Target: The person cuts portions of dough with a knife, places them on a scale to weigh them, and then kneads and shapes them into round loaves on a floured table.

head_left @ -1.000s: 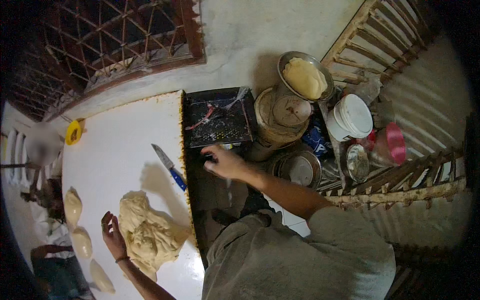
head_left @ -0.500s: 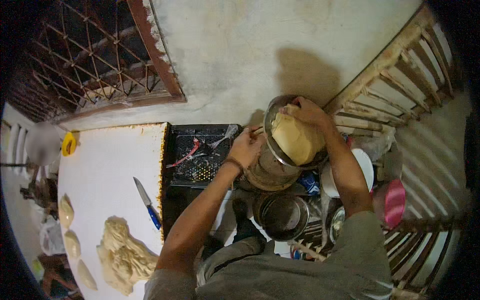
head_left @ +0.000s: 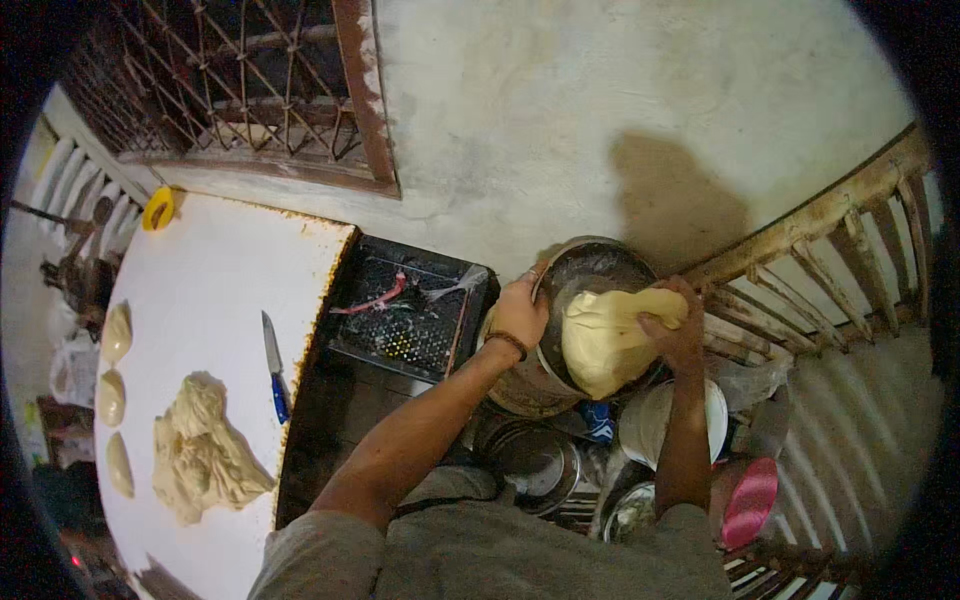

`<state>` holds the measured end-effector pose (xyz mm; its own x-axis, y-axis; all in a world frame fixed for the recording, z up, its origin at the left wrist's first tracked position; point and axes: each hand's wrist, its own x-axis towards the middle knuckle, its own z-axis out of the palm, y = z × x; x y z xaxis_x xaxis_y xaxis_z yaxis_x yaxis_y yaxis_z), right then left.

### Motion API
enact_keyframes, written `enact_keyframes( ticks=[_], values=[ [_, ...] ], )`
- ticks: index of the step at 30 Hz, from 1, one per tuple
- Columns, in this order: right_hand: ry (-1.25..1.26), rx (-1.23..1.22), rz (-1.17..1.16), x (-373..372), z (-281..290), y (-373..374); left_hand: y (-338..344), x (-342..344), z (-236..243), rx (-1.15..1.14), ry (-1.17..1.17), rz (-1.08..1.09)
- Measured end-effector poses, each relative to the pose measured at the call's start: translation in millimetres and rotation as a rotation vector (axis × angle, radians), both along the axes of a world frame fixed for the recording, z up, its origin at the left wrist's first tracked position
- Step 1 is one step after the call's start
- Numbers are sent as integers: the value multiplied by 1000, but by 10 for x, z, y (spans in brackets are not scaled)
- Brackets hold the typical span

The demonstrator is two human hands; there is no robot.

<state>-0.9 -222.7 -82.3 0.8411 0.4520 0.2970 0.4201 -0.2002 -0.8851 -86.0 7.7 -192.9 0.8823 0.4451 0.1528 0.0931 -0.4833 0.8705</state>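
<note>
My left hand (head_left: pixel 521 318) is closed on the left rim of a round metal pot (head_left: pixel 592 264), which is tilted and rests over a wider round base. With my right hand (head_left: pixel 678 325) I grip the right end of a big, smooth lump of pale yellow dough (head_left: pixel 608 340). The dough bulges over the mouth of the pot, its upper right part stretched toward my fingers. Most of the pot's dark inner wall shows above the dough. Further left, on a white table, lie a second rough heap of dough (head_left: pixel 205 450) and several small dough pieces (head_left: pixel 112 398).
A knife (head_left: pixel 275 370) with a blue handle lies near the right edge of the white table (head_left: pixel 220 270). Beside it stands a black crate (head_left: pixel 400 310). Close to my right arm are a white bucket (head_left: pixel 660 425), a pink tub (head_left: pixel 748 500) and a wooden railing (head_left: pixel 780 290).
My right hand has drawn the dough's edge rightward and down, baring the pot's far inner wall. My left hand stays at the rim. The whole view has shifted.
</note>
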Motion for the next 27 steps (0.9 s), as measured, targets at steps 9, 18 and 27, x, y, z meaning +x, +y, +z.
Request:
enact_keyframes(
  ticks=[9, 18, 27],
  values=[
    [-169, 299, 135, -96, 1538, -529, -187, 123, 112, -70, 141, -45],
    [-28, 208, 632, -936, 2406, 1574, 50, -1046, 1472, -1392, -315, -613],
    [-808, -27, 1203, -2966, 975, 2679, 1623, -3678, 1018, -1905, -869, -754]
  ],
)
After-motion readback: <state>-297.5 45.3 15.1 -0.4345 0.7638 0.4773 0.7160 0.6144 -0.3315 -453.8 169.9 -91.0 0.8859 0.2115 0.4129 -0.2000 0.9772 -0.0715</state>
